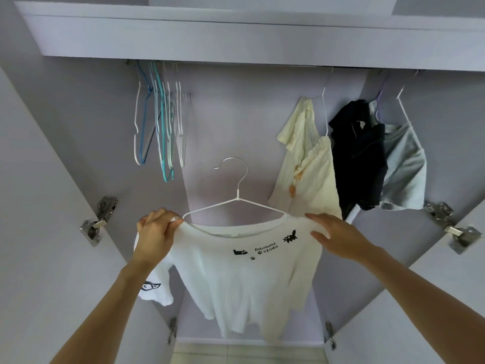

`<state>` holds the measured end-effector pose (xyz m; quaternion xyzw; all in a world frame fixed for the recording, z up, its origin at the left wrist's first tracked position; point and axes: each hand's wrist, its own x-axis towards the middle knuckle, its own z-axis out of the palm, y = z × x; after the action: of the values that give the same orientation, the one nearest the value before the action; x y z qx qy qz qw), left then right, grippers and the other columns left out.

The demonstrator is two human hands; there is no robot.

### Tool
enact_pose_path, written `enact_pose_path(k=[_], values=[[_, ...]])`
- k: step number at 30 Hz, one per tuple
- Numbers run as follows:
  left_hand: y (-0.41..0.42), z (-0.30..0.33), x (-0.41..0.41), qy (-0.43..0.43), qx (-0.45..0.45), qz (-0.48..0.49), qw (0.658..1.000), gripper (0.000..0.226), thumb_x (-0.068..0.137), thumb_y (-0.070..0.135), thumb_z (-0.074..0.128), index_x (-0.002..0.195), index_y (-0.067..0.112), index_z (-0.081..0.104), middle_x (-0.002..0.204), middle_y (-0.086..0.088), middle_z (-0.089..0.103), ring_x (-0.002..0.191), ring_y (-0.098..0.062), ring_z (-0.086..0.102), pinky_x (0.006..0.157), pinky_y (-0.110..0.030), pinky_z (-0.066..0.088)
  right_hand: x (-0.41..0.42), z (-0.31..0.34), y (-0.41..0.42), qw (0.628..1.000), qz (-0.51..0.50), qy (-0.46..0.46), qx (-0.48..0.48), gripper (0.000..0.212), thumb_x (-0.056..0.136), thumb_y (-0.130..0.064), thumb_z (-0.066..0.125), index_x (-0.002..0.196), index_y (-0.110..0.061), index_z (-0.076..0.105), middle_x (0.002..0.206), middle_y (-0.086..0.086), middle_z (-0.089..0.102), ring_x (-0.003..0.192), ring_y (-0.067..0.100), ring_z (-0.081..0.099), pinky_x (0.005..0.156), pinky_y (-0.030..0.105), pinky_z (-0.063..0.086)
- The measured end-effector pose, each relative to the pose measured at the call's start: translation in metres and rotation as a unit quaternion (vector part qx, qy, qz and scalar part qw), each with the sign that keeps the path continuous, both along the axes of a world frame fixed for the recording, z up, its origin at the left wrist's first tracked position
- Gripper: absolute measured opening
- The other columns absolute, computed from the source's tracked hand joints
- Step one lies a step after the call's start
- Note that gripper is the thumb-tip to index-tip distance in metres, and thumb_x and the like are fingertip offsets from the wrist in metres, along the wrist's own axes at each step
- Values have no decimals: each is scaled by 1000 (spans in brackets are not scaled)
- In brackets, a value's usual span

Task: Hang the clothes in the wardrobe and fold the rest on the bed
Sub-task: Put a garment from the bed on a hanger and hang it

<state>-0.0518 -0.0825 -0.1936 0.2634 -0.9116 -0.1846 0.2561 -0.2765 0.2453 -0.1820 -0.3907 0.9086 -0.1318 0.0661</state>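
A white T-shirt [244,282] with small black prints hangs on a white wire hanger [237,198], held up in front of the open wardrobe, below the rail [236,64]. My left hand [157,232] grips the shirt's left shoulder together with the hanger's end. My right hand [338,236] lies with straight fingers on the shirt's right shoulder. The hanger's metal hook points up and is free of the rail.
Several empty hangers [160,122] hang bunched at the rail's left. On the right hang a cream top [307,164], a dark garment [359,153] and a pale grey top [404,166]. Both wardrobe doors stand open, with metal hinges [98,220] at either side.
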Motion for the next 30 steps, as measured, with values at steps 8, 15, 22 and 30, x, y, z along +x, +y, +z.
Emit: enact_pose_path(k=[8,15,22,30], values=[[8,1,-33,-40,24,-45,998,25,87,9,61,112,11,66,115,-14,59,108,-38,52,101,-43,29,24,9,-9,996,72,34,39,28,101,-27,37,117,-11,53,67,-2,50,62,19,49,57,26,28],[37,31,-66,-13,-13,-69,997,51,90,20,58,139,18,42,137,-10,44,126,-30,39,102,-45,32,43,32,-31,991,-42,-125,1,32,101,-19,35,69,-17,36,75,-4,41,73,13,42,61,24,29],[69,105,-85,104,-153,-71,980,51,87,8,58,136,9,45,137,-19,43,127,-38,37,98,-50,33,37,82,-52,969,-129,-127,-167,32,101,-19,34,70,-13,39,70,-5,40,68,12,43,53,23,28],[88,176,-115,216,-365,-44,905,72,68,2,64,137,12,46,144,-24,36,132,-46,33,102,-60,29,8,114,-84,953,-200,55,-220,34,102,-23,27,105,3,50,102,22,62,96,39,58,68,33,37]])
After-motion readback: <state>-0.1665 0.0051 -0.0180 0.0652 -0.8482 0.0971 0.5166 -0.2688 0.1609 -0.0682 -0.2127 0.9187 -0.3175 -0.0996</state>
